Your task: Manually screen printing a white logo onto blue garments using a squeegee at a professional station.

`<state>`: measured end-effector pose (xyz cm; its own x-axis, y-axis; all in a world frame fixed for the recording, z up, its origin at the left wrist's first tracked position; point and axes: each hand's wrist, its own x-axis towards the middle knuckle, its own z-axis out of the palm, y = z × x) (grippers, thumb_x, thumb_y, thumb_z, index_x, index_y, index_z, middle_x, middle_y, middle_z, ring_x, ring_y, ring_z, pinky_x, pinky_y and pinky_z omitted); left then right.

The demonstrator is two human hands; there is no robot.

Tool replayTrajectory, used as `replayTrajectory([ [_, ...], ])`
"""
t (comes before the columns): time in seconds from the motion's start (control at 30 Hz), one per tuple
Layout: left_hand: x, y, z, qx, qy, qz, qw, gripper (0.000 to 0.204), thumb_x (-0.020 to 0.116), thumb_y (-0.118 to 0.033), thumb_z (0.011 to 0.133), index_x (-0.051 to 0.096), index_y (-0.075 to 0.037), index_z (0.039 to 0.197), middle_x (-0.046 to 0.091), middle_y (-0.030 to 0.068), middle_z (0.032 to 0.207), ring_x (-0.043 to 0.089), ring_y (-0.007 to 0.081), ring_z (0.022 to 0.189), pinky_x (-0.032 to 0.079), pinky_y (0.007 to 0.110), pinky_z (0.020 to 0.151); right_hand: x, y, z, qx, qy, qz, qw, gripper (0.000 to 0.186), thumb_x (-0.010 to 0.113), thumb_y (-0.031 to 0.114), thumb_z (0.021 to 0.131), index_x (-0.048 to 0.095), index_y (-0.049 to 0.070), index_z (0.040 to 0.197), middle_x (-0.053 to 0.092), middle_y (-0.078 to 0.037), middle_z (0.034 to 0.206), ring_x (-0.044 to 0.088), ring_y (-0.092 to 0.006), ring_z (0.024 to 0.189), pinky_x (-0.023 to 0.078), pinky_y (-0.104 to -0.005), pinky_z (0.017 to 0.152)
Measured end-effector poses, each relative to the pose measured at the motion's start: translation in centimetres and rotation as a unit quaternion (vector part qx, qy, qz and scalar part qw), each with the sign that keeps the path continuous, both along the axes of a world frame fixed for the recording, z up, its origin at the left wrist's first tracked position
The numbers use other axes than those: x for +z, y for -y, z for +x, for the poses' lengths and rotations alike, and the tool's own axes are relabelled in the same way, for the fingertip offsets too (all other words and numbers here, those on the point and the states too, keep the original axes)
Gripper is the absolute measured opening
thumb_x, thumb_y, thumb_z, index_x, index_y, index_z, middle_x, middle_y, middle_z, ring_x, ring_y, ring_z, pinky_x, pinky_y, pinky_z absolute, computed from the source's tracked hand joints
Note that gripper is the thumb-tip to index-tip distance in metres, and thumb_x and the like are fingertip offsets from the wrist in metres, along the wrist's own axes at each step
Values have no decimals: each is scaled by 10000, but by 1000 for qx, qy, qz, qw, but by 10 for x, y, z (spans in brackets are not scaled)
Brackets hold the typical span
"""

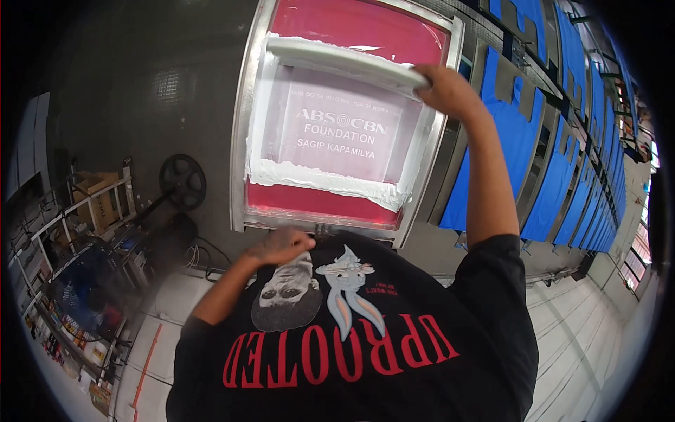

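right hand gripping squeegee, printing screen

A screen-printing workshop: a framed printing screen under the fingers, blue shirts lined up just beyond.

The right arm stretches far forward, nearly straight, its right hand closed in a grip. The left arm bends at the elbow, its left hand curled near the chest.
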<state>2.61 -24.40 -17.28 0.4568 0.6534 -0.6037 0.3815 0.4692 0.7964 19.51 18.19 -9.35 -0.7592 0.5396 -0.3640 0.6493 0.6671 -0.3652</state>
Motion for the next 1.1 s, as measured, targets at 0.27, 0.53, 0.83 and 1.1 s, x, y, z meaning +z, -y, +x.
replayTrajectory([
  [0.27,-27,41,66,288,22,-110,951,425,629,-424,939,637,-14,827,530,20,642,495,129,615,424,310,594,-23,-19,-51,53,-44,106,992,504,719,309,793,640,0,1182,689,-230,989,663,-387,949,512,-435,868],
  [0.53,-9,45,58,277,60,-43,958,377,633,-343,962,662,-9,789,530,-32,602,443,52,580,383,260,536,-7,-25,-56,45,-19,65,997,489,754,310,760,673,5,1133,697,-216,970,680,-342,915,514,-398,845],
  [0.83,16,44,61,318,114,-71,938,347,601,-315,986,713,8,927,656,15,691,612,58,658,493,248,602,-1,0,-57,31,-37,82,995,445,753,275,772,677,36,1139,712,-195,952,689,-333,894,521,-396,833],
  [1.1,15,41,66,291,76,-84,950,388,591,-349,978,665,-8,809,616,12,616,570,67,551,448,242,515,4,38,-37,-8,-22,43,999,354,738,233,794,689,49,1092,704,-198,900,685,-359,856,528,-434,797],
])
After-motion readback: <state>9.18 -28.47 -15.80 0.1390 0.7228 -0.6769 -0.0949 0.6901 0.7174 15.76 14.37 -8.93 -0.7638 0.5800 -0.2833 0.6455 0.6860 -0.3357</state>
